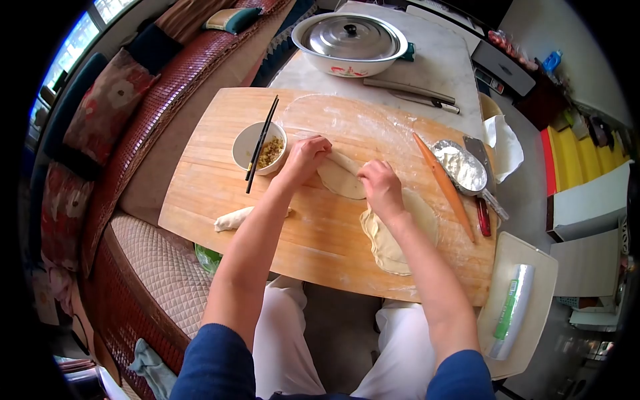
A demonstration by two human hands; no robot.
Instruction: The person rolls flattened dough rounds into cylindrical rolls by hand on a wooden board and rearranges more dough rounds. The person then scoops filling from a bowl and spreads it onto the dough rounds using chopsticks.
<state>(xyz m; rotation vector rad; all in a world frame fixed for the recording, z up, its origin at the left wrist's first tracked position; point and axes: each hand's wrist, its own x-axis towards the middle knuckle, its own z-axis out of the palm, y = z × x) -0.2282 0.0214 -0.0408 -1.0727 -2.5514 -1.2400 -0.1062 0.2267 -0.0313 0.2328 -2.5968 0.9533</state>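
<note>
Left hand (309, 157) and right hand (380, 183) pinch dough wrapper (341, 181) at rolled ends, fingers closed, likely soft, tearable, best held there.

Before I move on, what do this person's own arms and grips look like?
The dark-blue fabric left sleeve and matching right sleeve are short, leaving the left forearm and right forearm bare. The left grip and right grip are ungloved human hands. No watch or bracelet shows on either forearm.
</note>
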